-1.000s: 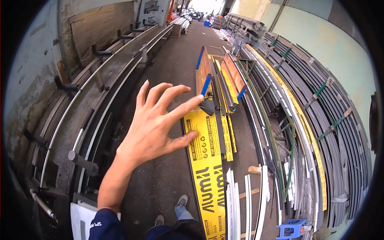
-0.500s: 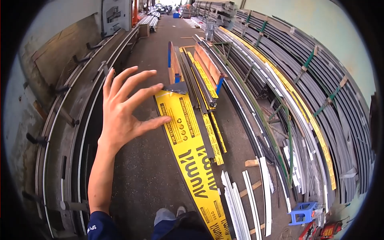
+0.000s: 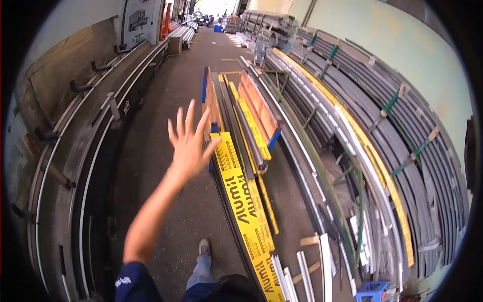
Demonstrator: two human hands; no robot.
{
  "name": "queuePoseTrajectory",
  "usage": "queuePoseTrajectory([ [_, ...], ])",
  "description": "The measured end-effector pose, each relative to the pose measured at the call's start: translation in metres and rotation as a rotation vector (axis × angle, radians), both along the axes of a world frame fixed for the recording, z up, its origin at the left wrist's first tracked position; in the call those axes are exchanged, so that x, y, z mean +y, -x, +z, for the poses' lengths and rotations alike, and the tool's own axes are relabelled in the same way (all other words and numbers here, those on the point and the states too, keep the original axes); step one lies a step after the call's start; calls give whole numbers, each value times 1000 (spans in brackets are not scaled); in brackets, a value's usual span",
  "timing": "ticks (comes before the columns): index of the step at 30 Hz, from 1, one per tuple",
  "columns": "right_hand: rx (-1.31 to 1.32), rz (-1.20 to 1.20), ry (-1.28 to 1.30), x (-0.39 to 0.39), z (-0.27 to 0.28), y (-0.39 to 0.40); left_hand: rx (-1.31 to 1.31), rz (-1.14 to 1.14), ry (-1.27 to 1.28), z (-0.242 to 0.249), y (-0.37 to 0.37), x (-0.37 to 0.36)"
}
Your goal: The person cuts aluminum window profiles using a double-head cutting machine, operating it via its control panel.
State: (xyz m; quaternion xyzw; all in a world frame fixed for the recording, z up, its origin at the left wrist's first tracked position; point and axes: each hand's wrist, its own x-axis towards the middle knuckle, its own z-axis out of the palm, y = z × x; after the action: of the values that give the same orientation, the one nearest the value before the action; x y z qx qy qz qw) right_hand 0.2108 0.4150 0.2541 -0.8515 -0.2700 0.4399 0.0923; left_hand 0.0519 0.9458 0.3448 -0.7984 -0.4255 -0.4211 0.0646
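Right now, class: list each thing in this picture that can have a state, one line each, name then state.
left hand: open, fingers spread, raised, holding nothing.
yellow wrapped profile: lying flat on the floor, wrapping on.
blue-ended rack: loaded with long profiles.
grey profile bundles: strapped, stacked along the wall.
blue stool: upright on the floor.
right hand: not in view.
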Motion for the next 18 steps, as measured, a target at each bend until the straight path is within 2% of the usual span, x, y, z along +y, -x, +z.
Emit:
queuePoseTrajectory([
  [1,-31,11,-21,33,3,-18,-239,-34,126,-16,-7,-3],
  [2,-156,198,-154,64,-1,-40,-533,-71,265,-48,-19,-9],
  [3,-257,377,-270,83,-4,-55,-720,-140,422,-96,-38,-15],
  [4,-296,415,-333,117,19,-69,-938,-422,804,-134,-59,-32],
  [5,-329,449,-386,166,56,-85,-936,-621,1250,-140,-68,-55],
  [6,-150,301,-451,207,83,-94,-1013,-854,1705,-140,-81,-80],
  [7,-170,262,-551,236,105,-103,-1002,-1067,1839,-145,-101,-99],
  [9,-271,211,-684,279,126,-113,-1324,-1555,2240,-183,-160,-131],
  [10,-294,216,-674,290,126,-114,-1424,-1543,2088,-144,-172,-139],
  [12,-358,210,-651,303,102,-121,-1535,-1240,2051,-85,-192,-114],
  [13,-397,195,-627,307,75,-129,-1581,-1033,2255,-71,-189,-66],
  [14,-499,198,-674,324,54,-130,-1563,-1116,2264,-92,-196,-39],
  [15,-437,123,-691,343,36,-136,-1547,-1198,2260,-112,-207,-9],
  [18,-398,78,-669,430,-1,-160,-1431,-1108,2245,-138,-222,45],
])
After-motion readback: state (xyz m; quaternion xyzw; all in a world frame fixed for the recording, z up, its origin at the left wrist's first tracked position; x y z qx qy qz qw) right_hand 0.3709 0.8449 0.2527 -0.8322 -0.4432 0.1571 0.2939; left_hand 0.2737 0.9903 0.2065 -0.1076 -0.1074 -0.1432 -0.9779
